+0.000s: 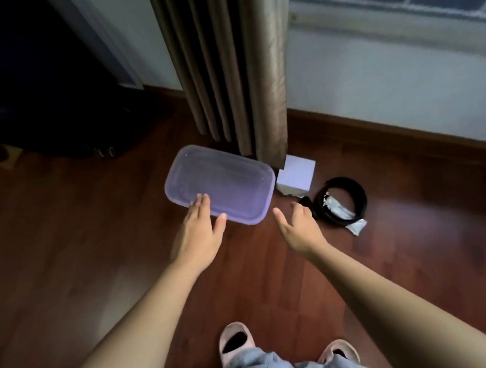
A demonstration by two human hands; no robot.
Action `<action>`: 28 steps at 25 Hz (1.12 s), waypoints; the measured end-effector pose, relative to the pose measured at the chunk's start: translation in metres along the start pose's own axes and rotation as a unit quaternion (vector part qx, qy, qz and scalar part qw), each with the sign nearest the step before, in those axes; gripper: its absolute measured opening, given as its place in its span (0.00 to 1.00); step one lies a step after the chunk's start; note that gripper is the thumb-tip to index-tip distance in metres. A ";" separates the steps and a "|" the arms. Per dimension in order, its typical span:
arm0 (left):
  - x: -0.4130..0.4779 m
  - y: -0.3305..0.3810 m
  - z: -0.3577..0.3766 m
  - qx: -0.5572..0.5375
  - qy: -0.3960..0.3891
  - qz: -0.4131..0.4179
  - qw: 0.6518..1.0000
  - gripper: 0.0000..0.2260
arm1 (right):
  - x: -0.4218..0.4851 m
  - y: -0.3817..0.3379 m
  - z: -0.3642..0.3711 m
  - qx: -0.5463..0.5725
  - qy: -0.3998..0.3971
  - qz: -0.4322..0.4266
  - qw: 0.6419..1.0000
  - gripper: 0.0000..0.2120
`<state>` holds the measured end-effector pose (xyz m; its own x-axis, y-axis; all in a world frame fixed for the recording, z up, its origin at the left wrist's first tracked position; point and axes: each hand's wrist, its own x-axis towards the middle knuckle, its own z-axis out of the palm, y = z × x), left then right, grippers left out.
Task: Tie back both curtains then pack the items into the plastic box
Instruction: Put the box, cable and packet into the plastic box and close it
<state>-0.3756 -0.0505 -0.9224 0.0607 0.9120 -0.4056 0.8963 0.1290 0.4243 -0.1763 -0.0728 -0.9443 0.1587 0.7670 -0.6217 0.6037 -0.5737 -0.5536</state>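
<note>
Wooden floor (90,229): curtain (232,65) hangs behind plastic box (226,182), beside white carton (296,176).

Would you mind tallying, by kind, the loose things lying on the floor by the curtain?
Plastic box, lid on: 1
Small white box: 1
Coiled black cable: 1
Small silvery packets, at the cable: 2, as far as the blur allows
Total: 5
</note>
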 end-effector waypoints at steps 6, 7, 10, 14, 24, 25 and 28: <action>0.114 -0.078 0.090 0.044 0.061 -0.028 0.997 0.28 | 0.133 0.052 0.061 0.009 -0.012 0.017 1.000 0.36; 0.131 -0.089 0.100 0.057 0.072 -0.040 0.995 0.28 | 0.152 0.057 0.069 0.018 -0.026 0.027 0.999 0.39; 0.174 -0.121 0.115 0.133 0.133 -0.052 0.981 0.28 | 0.195 0.075 0.094 0.098 -0.058 0.051 0.992 0.42; 0.199 -0.157 0.115 0.065 0.160 -0.140 0.975 0.29 | 0.216 0.089 0.114 0.228 -0.083 0.010 0.970 0.36; 0.193 -0.160 0.062 -0.023 0.092 -0.163 0.982 0.27 | 0.165 0.114 0.101 0.154 -0.109 -0.039 0.981 0.35; 0.188 -0.157 0.062 -0.019 0.058 -0.128 0.990 0.24 | 0.156 0.128 0.098 0.166 -0.122 -0.037 0.978 0.36; 0.172 -0.133 0.074 0.041 0.010 -0.020 0.999 0.19 | 0.113 0.170 0.075 0.238 -0.143 -0.004 0.961 0.16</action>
<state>-0.4520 0.0600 -1.1086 0.0157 0.9147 -0.4038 0.9312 0.1337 0.3391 -0.1140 -0.1053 -1.1504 -0.1072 0.7009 -0.7052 0.1683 -0.6862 -0.7076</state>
